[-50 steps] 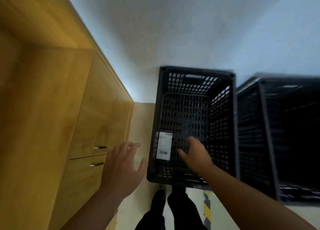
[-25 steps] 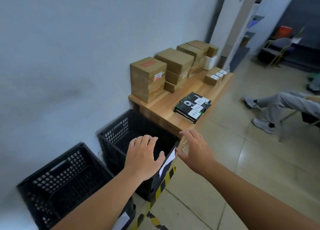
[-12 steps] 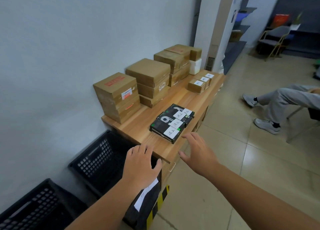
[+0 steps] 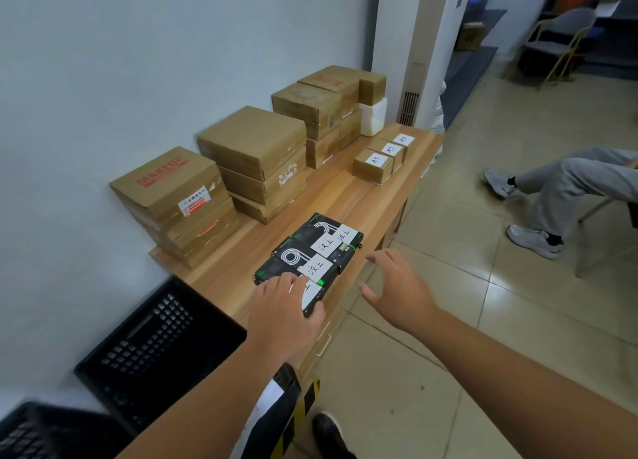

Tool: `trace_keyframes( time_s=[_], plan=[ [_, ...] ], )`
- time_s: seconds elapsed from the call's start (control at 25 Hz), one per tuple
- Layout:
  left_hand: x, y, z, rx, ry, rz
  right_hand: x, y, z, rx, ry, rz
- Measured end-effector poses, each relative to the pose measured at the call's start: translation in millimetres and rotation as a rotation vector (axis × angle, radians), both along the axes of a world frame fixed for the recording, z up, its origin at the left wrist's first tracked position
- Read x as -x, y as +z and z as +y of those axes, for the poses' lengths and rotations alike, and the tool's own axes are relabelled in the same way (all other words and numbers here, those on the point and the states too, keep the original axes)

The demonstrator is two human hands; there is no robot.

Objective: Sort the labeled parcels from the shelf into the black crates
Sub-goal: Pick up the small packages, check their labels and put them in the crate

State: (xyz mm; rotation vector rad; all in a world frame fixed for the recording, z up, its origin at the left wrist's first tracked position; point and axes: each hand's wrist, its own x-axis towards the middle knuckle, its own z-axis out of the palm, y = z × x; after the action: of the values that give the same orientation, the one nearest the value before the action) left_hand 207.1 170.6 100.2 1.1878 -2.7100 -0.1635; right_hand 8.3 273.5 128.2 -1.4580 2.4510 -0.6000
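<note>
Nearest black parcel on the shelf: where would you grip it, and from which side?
Likely grip the parcel by its near end, from above at the shelf front: it lies flat, thin, its far side against the next parcel, leaving that end free.

On my feed, a pale wall (image 4: 103,61) fills the left and beige floor tiles (image 4: 518,320) spread to the right. A seated person's legs (image 4: 569,179) in grey trousers enter from the right edge, grey sneakers (image 4: 533,241) on the tiles. Farther back stands a white column (image 4: 414,44), with a white jar (image 4: 373,116) near it and a grey chair (image 4: 559,33) beyond. A black shoe (image 4: 329,431) shows at the bottom.
</note>
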Motion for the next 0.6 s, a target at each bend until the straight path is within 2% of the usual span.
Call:
trace_keyframes(
  time_s=[0.28,0.6],
  plan=[
    [83,-34,-88,-0.031,0.033,0.065,77,-20,-90,-0.117,-0.001,0.022],
    [126,-66,-156,-0.129,0.037,-0.007,137,-59,-181,-0.245,0.069,-0.007]
  ],
)
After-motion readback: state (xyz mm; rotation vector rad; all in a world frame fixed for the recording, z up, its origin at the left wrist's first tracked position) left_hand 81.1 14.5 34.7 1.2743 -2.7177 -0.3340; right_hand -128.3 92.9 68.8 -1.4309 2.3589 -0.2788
